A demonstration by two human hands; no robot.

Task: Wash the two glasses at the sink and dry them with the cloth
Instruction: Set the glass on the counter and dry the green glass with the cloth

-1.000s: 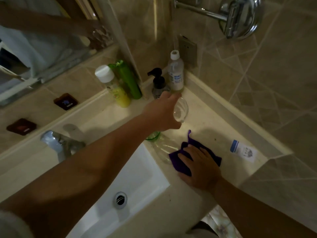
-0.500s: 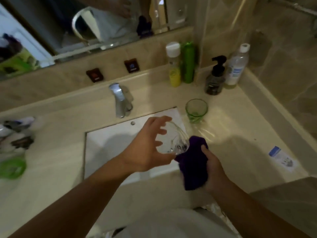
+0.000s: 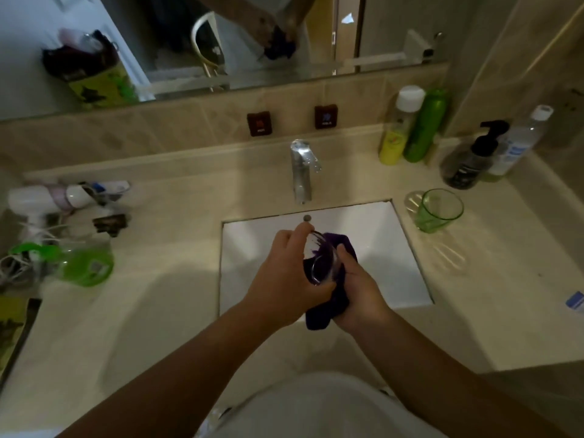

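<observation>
Worktop (image 3: 177, 311): beige stone surface surrounding a white rectangular sink (image 3: 379, 248). At the far left lies a cluster of toiletries, including a white appliance (image 3: 41, 200) with a coiled cord and a green bottle (image 3: 85, 267) lying on its side.

Centre rear: a chrome faucet (image 3: 300, 169) stands behind the sink, spout directed toward the basin. Two dark square wall plates (image 3: 259, 123) are mounted on the tiled upstand above it, below a mirror (image 3: 221, 42).

Centre: the left hand (image 3: 284, 279) grips a clear glass (image 3: 319, 260) over the sink, fingers curled round its wall, the index finger extended along the upper edge. The glass is tilted, with its mouth facing toward the right hand. The right hand (image 3: 357, 289) grips a purple cloth (image 3: 325, 311), fingers closed round the bunched fabric. Part of the cloth is pushed into the glass and shows purple through the wall; the rest hangs below both hands.

Right: a green glass (image 3: 439, 210) stands upright on the worktop, just beside the right edge of the sink and well apart from the hands. Behind it, against the wall, stand a yellow bottle (image 3: 398, 128) with a white cap, a green bottle (image 3: 425, 124) touching it, a dark pump dispenser (image 3: 467, 159) and a clear bottle (image 3: 515, 143) with a white cap. A small blue and white packet (image 3: 575, 301) lies at the right frame edge.
</observation>
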